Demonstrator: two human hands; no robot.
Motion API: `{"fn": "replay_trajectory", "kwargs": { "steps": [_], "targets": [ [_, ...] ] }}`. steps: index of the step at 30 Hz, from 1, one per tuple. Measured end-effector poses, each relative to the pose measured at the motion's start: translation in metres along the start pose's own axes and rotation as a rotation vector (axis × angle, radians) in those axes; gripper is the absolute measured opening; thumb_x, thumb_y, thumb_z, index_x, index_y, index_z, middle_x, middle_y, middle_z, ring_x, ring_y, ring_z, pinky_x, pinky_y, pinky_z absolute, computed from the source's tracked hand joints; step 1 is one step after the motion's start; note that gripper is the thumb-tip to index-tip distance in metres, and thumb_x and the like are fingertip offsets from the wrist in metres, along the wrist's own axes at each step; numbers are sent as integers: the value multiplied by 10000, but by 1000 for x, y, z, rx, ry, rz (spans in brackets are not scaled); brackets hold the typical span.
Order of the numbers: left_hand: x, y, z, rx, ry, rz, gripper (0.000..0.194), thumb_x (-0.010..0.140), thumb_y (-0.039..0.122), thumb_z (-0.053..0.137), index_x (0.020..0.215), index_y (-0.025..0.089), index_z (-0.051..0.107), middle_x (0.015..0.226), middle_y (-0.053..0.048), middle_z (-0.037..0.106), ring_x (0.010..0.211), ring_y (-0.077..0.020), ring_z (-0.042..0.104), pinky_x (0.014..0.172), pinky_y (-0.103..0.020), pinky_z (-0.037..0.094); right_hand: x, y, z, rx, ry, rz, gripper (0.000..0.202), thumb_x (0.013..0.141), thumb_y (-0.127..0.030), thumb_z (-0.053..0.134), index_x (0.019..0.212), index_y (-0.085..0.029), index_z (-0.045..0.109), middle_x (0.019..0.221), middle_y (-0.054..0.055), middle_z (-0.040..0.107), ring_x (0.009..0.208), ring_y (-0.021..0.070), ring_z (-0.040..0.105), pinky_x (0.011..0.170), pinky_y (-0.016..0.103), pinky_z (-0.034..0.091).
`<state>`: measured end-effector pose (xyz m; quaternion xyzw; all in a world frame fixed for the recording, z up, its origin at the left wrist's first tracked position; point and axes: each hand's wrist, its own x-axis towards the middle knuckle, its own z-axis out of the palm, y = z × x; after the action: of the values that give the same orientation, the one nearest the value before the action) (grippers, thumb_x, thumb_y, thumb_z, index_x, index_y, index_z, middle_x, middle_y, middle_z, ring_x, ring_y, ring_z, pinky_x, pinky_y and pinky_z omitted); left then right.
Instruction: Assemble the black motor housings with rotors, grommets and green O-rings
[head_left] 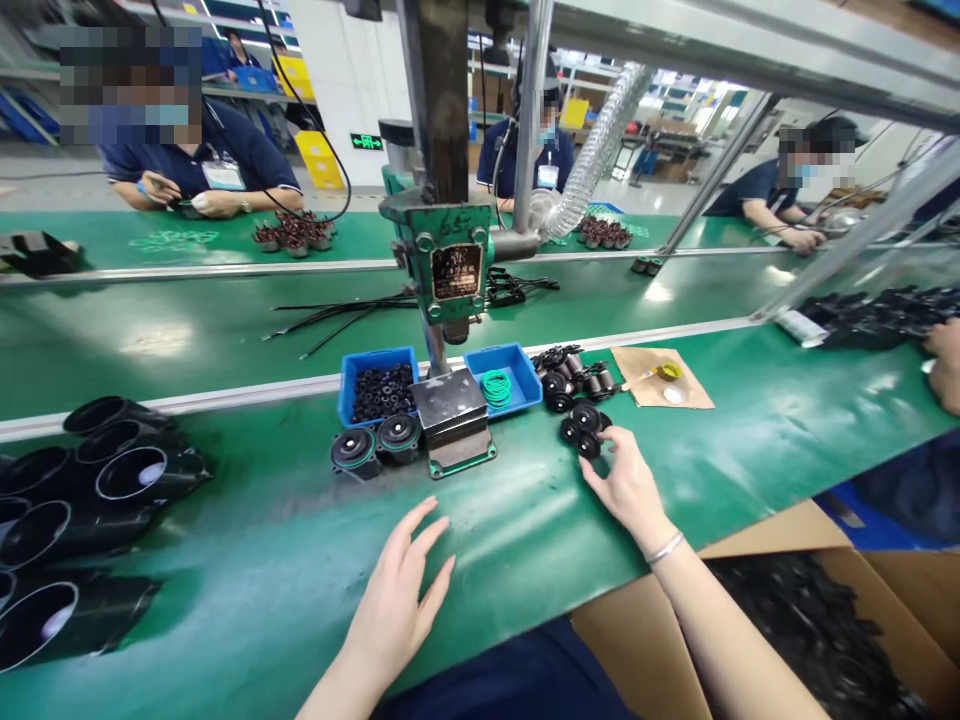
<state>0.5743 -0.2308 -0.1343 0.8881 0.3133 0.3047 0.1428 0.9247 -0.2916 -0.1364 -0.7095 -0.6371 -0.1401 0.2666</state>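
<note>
My left hand (pixel 401 590) hovers over the green bench mat, fingers apart and nothing in it. My right hand (pixel 628 482) is at a small cluster of black round parts with ribbed discs (pixel 583 428); its thumb and fingers are spread at their near right side, and I cannot tell whether they touch. Behind that cluster lie more black parts with copper-coloured windings (pixel 596 380). In front of the press stands a metal block (pixel 451 405) on a base plate. Left of the block sit two black round housings, each with a green ring (pixel 354 450).
A green bench press (pixel 442 240) rises over the block. Blue bins hold small black pieces (pixel 382 392) and green rings (pixel 496 388). Black cylinders (pixel 45 535) crowd the left. Cardboard with a yellow pot (pixel 669 372) lies right. An open carton (pixel 806 620) is below. Several co-workers sit nearby.
</note>
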Motion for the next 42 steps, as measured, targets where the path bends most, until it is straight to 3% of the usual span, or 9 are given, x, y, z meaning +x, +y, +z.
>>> {"fn": "replay_trajectory", "kwargs": {
  "steps": [3, 9, 14, 19, 26, 31, 33, 37, 42],
  "targets": [
    [-4, 1, 2, -17, -31, 7, 378, 926, 182, 524, 1298, 195, 457, 1363, -170, 496, 1260, -274, 549, 991, -445, 538, 3, 6, -3, -44, -111, -139, 303, 905, -181, 501, 1205, -146, 522, 1156, 131, 541, 1106, 248, 501, 952, 420, 483],
    [-6, 5, 4, -14, -58, 33, 363, 927, 185, 512, 1288, 199, 480, 1346, -164, 534, 1252, -275, 566, 979, -433, 550, 25, 10, -13, -139, -275, -303, 368, 874, -67, 462, 1178, -198, 622, 1081, 133, 532, 1004, 248, 488, 899, 423, 471],
    [-12, 6, 2, -10, -100, 11, 332, 932, 187, 501, 1263, 212, 502, 1348, -147, 544, 1258, -268, 563, 986, -419, 548, 27, 21, -11, -161, -285, -395, 342, 896, -76, 430, 1106, -205, 666, 921, 104, 536, 881, 212, 504, 808, 354, 471],
    [-2, 2, -6, -27, -136, 4, 335, 935, 181, 496, 1267, 222, 487, 1366, -143, 518, 1273, -256, 542, 1007, -419, 529, 32, 32, -2, -133, -239, -429, 484, 880, -31, 356, 1233, -224, 626, 1001, 119, 558, 954, 234, 527, 861, 397, 475],
    [54, -3, -30, -28, -30, 58, 352, 935, 165, 495, 1281, 218, 460, 1367, -142, 499, 1296, -252, 504, 1043, -436, 489, 32, 35, 0, -47, -205, -459, 363, 941, -114, 376, 1143, -187, 669, 1042, 137, 578, 1026, 236, 542, 873, 407, 520],
    [127, -14, -37, 109, 3, 117, 482, 896, 233, 569, 1345, 190, 401, 1393, -167, 468, 1329, -296, 459, 1090, -508, 417, 26, 41, -7, -1, -220, -481, 326, 949, -130, 415, 1161, -195, 654, 1149, 133, 576, 1104, 224, 532, 924, 405, 508],
    [161, -19, -34, 175, -74, 122, 588, 840, 286, 641, 1357, 157, 392, 1363, -187, 500, 1295, -329, 486, 1062, -522, 426, 24, 41, -8, -3, -250, -495, 331, 950, -125, 412, 1169, -200, 649, 1073, 116, 589, 1008, 202, 547, 856, 359, 520],
    [211, -24, -28, 274, -387, 62, 765, 709, 401, 738, 1360, 146, 427, 1177, -173, 647, 1077, -353, 630, 893, -450, 509, 18, 38, -5, -18, -301, -476, 299, 958, -146, 421, 1134, -203, 656, 888, 66, 559, 845, 170, 504, 761, 294, 496],
    [226, -25, -31, 301, -523, 118, 763, 686, 388, 704, 1368, 169, 440, 1246, -157, 641, 1112, -338, 628, 919, -415, 494, 5, 34, 1, -27, -283, -377, 287, 982, -193, 403, 1131, -195, 649, 920, 70, 526, 892, 173, 453, 815, 307, 462]
  ]
}}
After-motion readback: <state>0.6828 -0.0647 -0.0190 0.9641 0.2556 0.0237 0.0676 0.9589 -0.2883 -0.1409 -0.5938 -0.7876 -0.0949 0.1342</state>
